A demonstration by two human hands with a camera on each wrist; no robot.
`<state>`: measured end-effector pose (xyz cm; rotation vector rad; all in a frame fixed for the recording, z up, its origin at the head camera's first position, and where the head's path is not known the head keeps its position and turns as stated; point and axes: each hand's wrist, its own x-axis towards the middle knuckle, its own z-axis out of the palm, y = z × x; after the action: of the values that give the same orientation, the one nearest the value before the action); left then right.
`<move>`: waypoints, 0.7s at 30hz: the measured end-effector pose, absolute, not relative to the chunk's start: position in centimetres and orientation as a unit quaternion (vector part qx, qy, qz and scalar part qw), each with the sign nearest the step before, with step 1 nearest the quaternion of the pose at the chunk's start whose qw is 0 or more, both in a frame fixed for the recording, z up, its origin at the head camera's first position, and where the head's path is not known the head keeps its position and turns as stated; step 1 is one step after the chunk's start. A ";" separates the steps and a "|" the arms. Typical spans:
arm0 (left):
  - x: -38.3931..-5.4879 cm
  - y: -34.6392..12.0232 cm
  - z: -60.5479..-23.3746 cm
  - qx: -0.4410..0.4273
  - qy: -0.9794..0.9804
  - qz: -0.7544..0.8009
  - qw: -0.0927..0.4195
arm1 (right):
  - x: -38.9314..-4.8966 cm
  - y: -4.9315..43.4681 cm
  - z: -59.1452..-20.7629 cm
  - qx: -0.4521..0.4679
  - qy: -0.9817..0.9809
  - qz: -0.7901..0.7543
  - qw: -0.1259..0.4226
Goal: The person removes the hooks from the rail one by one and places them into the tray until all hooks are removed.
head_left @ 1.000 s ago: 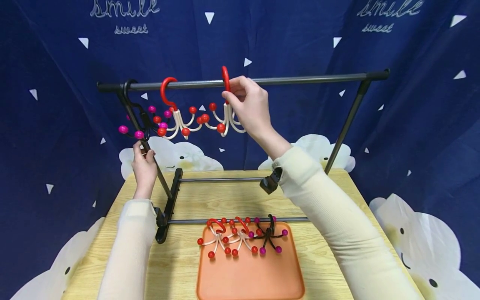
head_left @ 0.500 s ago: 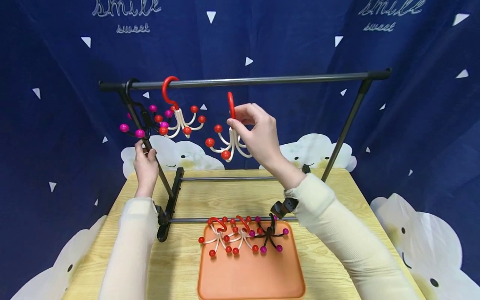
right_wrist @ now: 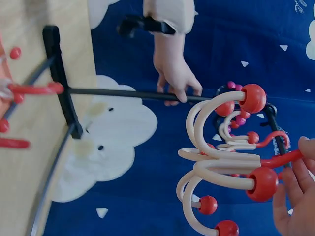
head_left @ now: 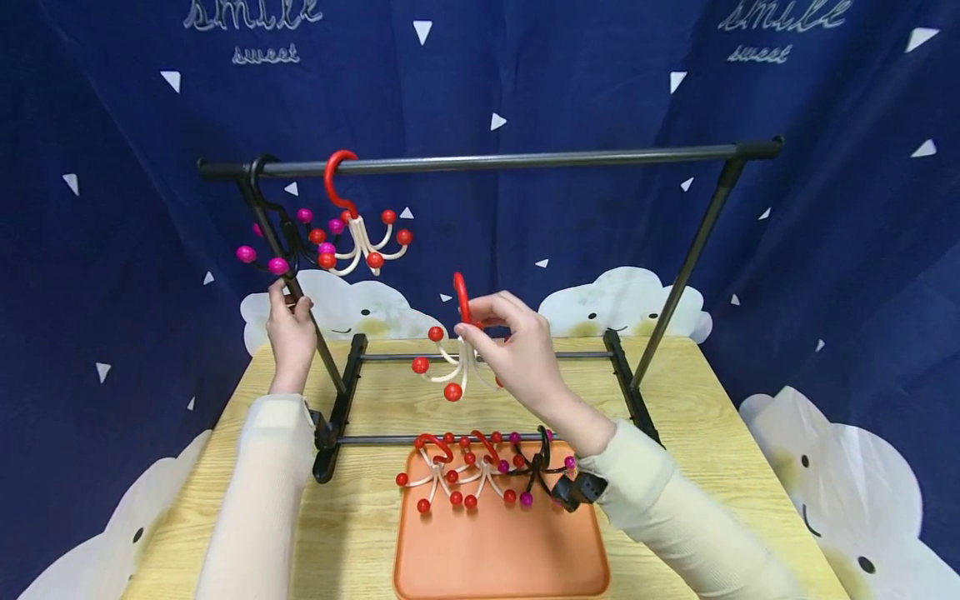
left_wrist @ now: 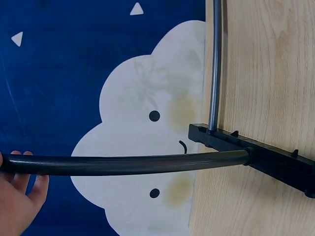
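Observation:
My right hand (head_left: 521, 354) pinches the red hook of a white octopus-style hanger (head_left: 463, 358) with red ball tips, held in the air below the rail; in the right wrist view its curved white arms (right_wrist: 226, 164) fill the foreground. With curled fingers, my left hand (head_left: 291, 342) grips the left upright post (left_wrist: 123, 165) of a black garment rack. Two hangers hang at the left end of the top rail (head_left: 525, 160): a black one (head_left: 288, 237) with magenta balls and a white one (head_left: 360, 237) with a red hook.
An orange tray (head_left: 502, 550) lies on the wooden table (head_left: 660, 517) in front of the rack. At its back edge are two white hangers (head_left: 437, 471) with red hooks and a black hanger (head_left: 536, 468). A blue curtain (head_left: 585, 75) with clouds stands behind.
The white hanger in my right hand has come down from the top rail to well below it, just above the rack's base. My left hand stays on the post.

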<state>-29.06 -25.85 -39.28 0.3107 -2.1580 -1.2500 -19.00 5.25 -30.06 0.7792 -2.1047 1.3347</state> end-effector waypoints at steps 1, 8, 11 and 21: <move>-29.1 -25.9 -39.3 0.117 -0.817 -0.473 0.308 | -18.8 5.3 -30.5 0.287 -0.777 0.495 0.260; -29.0 -26.0 -39.4 0.119 -0.816 -0.475 0.306 | -17.1 5.3 -33.3 0.272 -0.795 0.490 0.230; -29.0 -26.0 -39.4 0.119 -0.817 -0.473 0.307 | -16.5 5.3 -34.4 0.262 -0.805 0.492 0.205; -29.2 -26.1 -39.5 0.110 -0.820 -0.467 0.313 | -14.7 4.9 -37.3 0.245 -0.814 0.505 0.152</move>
<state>-29.15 -26.12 -39.52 0.2902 -2.1609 -1.2313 -14.70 4.93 -37.28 0.7018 -2.3348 1.4502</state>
